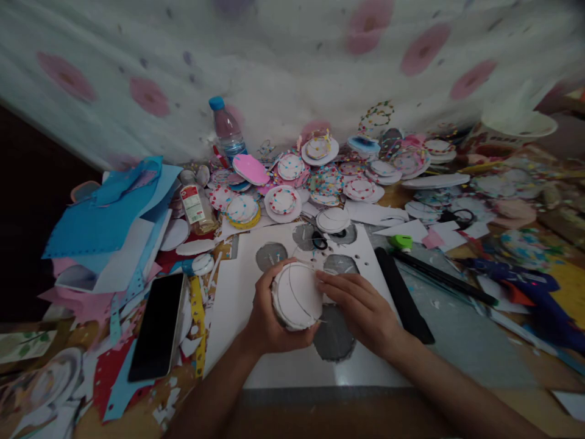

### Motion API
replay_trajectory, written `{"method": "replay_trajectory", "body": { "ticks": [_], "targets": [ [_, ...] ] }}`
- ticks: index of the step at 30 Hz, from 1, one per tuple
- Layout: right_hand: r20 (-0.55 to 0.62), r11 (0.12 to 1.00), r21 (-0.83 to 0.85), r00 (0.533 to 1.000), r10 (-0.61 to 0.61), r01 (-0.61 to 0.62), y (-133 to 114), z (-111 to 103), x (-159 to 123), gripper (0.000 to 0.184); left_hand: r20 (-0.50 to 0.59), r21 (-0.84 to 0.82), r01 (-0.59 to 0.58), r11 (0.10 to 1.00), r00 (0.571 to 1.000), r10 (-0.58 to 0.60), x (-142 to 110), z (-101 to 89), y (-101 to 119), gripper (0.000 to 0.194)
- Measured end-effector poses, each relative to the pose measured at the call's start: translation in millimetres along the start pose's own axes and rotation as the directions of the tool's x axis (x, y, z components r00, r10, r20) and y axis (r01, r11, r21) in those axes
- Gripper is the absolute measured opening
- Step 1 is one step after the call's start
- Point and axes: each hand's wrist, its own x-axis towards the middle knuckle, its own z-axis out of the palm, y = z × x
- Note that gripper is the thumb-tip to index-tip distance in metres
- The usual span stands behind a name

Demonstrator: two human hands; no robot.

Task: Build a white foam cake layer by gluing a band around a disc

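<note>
Both hands (274,317) (361,308) partly cover white disc (297,296).

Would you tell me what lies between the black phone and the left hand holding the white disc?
In the head view, between the black phone and the left hand lie a yellow paper strip and a bare stretch of white sheet. The hand grips the white disc.

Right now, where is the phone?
In the head view, the phone lies screen-up on the left, among paper scraps, beside the white sheet and left of the left hand.
</note>
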Motion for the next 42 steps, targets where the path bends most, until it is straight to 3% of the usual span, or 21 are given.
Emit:
{"method": "replay_trajectory", "body": {
  "ticks": [18,24,31,36,42],
  "targets": [
    [0.035,0.999,-0.036,0.999,0.028,-0.026,-1,-1,2,0.035,0.069,0.062,-0.093,0.994,0.994,0.088,-2,0.8,-6,0.109],
    [-0.013,0.999,0.009,0.999,0.046,-0.046,-3,1,4,0.033,0.063,0.075,-0.089,0.993,0.994,0.084,-3,1.8,-7,0.111],
    [-0.133,0.962,0.075,0.953,0.271,-0.263,-8,8,5,0.033,0.072,0.054,-0.052,0.997,0.996,0.048,1,0.1,-4,0.101],
    [-0.136,0.925,0.221,0.93,0.343,-0.309,-14,10,4,0.025,0.039,0.04,-0.061,0.997,0.997,0.06,1,0.8,-2,0.104],
    [-0.12,0.91,0.263,0.925,0.362,-0.322,-14,6,9,0.018,0.021,0.025,-0.048,0.999,0.999,0.047,-3,1.6,-4,0.103]
  ]
}}
